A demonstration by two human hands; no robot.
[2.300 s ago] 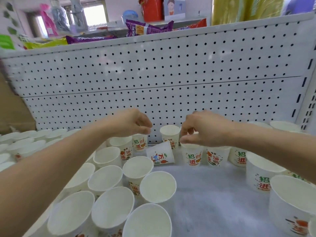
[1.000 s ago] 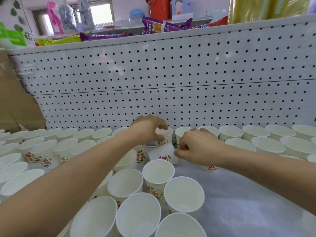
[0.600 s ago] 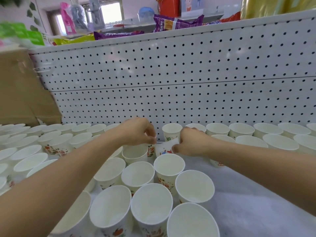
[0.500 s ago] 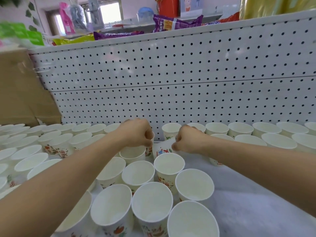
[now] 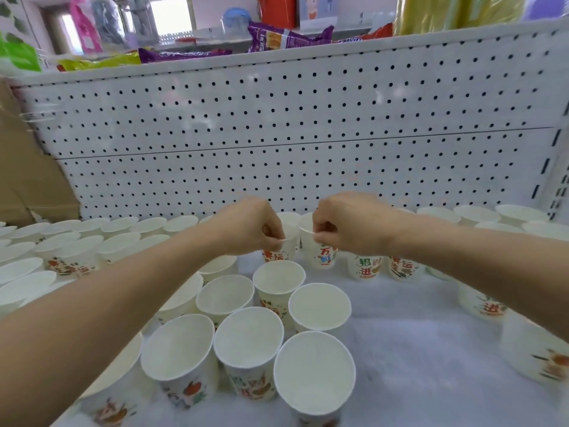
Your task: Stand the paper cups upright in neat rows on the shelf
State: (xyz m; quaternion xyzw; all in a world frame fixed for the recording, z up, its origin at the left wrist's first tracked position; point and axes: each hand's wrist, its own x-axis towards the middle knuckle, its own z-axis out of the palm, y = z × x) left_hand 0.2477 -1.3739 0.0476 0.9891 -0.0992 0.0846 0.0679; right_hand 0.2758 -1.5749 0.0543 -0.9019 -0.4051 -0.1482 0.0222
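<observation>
Fingers (image 5: 272,234) curl to pinch the rims of two upright cups.
Left hand (image 5: 246,226) grips the left white printed paper cup (image 5: 281,251), right hand (image 5: 351,224) the right white printed paper cup (image 5: 320,252), side by side at the back of the pale shelf (image 5: 415,334); knuckles hide their far rims.

Shop, pegboard shelving (image 5: 308,118), snack packets (image 5: 286,38)

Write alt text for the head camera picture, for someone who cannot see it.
A person's left hand and right hand each pinch the rim of an upright printed paper cup, the left cup and the right cup side by side on a white shelf backed by pegboard. Many more upright cups stand around them.
</observation>
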